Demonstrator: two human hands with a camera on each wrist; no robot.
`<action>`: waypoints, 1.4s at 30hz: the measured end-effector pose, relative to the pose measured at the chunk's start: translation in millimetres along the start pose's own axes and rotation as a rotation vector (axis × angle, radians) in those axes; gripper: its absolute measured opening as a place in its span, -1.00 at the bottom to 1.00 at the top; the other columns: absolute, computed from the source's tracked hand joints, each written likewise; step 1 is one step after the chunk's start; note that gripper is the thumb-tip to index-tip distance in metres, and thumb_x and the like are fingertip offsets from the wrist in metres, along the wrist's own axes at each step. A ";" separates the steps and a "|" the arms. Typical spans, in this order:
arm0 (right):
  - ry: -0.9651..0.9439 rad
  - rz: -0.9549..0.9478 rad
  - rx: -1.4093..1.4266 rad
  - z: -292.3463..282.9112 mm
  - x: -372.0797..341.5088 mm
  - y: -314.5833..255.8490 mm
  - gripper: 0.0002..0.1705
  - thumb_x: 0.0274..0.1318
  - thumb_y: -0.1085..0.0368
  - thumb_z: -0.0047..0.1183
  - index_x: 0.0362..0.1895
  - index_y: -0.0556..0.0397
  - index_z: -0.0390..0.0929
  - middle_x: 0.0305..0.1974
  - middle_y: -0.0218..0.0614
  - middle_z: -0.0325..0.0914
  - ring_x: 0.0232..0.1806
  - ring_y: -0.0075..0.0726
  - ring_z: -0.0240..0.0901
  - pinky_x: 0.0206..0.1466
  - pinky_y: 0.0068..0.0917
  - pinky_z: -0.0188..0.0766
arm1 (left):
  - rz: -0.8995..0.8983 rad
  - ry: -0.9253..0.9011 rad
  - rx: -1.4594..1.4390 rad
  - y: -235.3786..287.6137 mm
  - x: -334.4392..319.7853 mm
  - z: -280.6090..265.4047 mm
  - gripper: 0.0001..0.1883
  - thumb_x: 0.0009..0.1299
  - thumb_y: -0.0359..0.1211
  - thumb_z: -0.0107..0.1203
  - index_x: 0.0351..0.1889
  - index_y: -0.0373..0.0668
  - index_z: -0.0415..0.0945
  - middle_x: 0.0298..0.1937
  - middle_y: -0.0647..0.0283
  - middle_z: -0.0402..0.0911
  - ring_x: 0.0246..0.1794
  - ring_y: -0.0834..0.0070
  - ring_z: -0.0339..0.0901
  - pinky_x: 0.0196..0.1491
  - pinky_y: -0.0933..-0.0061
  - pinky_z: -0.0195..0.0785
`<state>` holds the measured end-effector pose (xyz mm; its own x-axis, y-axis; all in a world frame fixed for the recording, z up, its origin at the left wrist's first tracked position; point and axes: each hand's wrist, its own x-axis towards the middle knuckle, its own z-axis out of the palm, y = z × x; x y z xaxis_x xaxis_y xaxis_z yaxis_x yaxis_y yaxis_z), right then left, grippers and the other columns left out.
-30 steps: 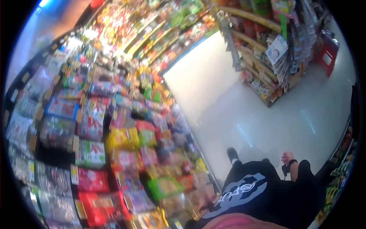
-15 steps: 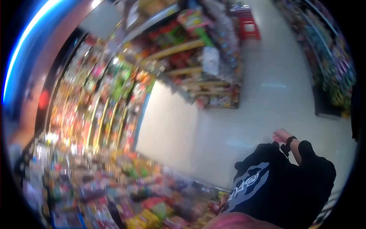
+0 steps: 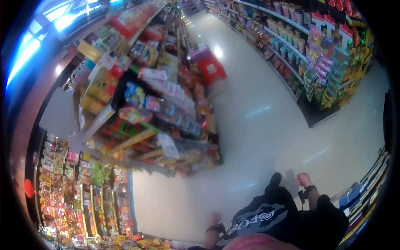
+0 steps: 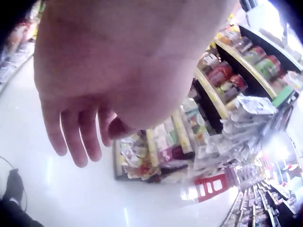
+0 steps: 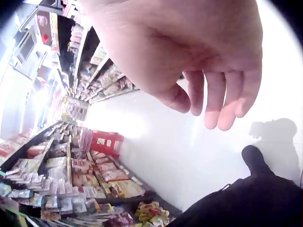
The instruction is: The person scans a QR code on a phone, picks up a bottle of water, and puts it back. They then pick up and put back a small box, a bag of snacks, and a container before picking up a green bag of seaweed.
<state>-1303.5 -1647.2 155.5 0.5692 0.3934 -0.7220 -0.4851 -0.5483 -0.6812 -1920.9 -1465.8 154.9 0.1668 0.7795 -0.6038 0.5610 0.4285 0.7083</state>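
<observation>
My left hand (image 4: 113, 71) hangs at my side with its fingers loosely bent and nothing in them; in the head view the same hand (image 3: 215, 219) is blurred, low beside my shirt. The right hand (image 5: 199, 61) also hangs loose, fingers slightly curled and holding nothing, above the pale floor (image 5: 165, 146). In the head view this right hand (image 3: 304, 179) shows beyond my dark shirt (image 3: 266, 216), a black band at its wrist. Nearest to the left hand in its wrist view is a shelf end with packaged goods (image 4: 165, 142).
A shop aisle of pale floor (image 3: 250, 125) runs ahead. On the left stands a shelf unit (image 3: 166, 104) full of packets, with a red stool (image 3: 210, 71) beside it. Another shelf (image 3: 287, 46) with cups and bags lines the right. Snack racks (image 3: 83, 191) stand at lower left.
My view has swung to the right, away from the snack display and toward the aisle. The shelf unit and red stool have shifted left in view, and the right-hand shelf has come in.
</observation>
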 end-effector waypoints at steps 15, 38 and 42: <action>0.036 -0.362 0.027 32.1 59.4 -285.6 -0.78 0.32 0.25 0.08 -0.06 0.07 0.62 -0.29 -0.28 0.70 -0.37 -0.48 0.60 -0.33 -0.57 0.47 | 0.352 -0.105 -0.046 394.9 222.4 113.9 -0.71 0.55 -0.27 0.02 0.12 -0.22 0.55 -0.11 0.18 0.73 -0.15 0.45 0.69 -0.05 0.42 0.50; 0.008 -0.559 0.103 269.2 138.6 -614.5 -0.79 0.40 0.27 0.04 -0.02 0.10 0.61 -0.20 -0.31 0.70 -0.24 -0.47 0.61 -0.10 -0.53 0.49 | 0.640 -0.275 -0.279 754.2 458.3 44.8 -0.81 0.57 -0.41 -0.01 0.04 -0.24 0.54 -0.09 0.26 0.70 -0.06 0.49 0.63 0.06 0.45 0.42; -0.032 -0.544 0.062 300.2 185.0 -657.4 -0.79 0.37 0.29 0.08 -0.03 0.11 0.62 -0.21 -0.31 0.70 -0.25 -0.48 0.60 -0.11 -0.53 0.49 | 0.619 -0.250 -0.290 775.4 509.9 37.4 -0.81 0.56 -0.42 -0.02 0.03 -0.23 0.55 -0.10 0.28 0.69 -0.06 0.50 0.62 0.06 0.45 0.42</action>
<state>-1078.6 -992.5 433.4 0.7291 0.6305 -0.2663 -0.1649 -0.2157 -0.9624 -1370.5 -753.1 382.6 0.5840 0.8054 -0.1015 0.0720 0.0732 0.9947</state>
